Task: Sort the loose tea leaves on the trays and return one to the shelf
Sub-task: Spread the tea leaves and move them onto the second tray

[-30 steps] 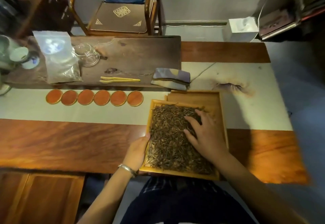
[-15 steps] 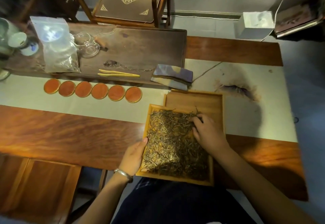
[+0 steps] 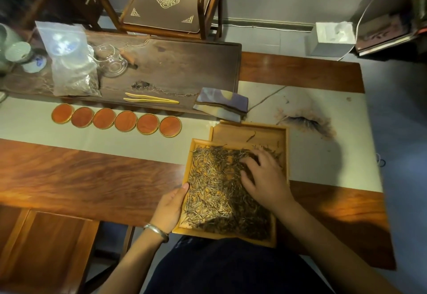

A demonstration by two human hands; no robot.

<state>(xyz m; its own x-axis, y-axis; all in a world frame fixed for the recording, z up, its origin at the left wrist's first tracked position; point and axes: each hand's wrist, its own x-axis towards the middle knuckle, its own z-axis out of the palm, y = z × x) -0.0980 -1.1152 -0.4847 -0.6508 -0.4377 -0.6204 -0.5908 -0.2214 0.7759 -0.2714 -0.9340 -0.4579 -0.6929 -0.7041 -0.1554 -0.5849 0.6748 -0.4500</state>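
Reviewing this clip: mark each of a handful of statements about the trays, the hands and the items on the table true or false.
1. The left hand grips the left edge of the front tray. True.
2. The right hand pinches the bamboo tweezers. False: the bamboo tweezers lie untouched on the dark tea board; the hand rests on the tea leaves.
3. Six round coasters lie in a row. True.
4. The back tray is heaped with leaves. False: it holds only a few stray ones.
5. A plastic bag stands on the tea board. True.
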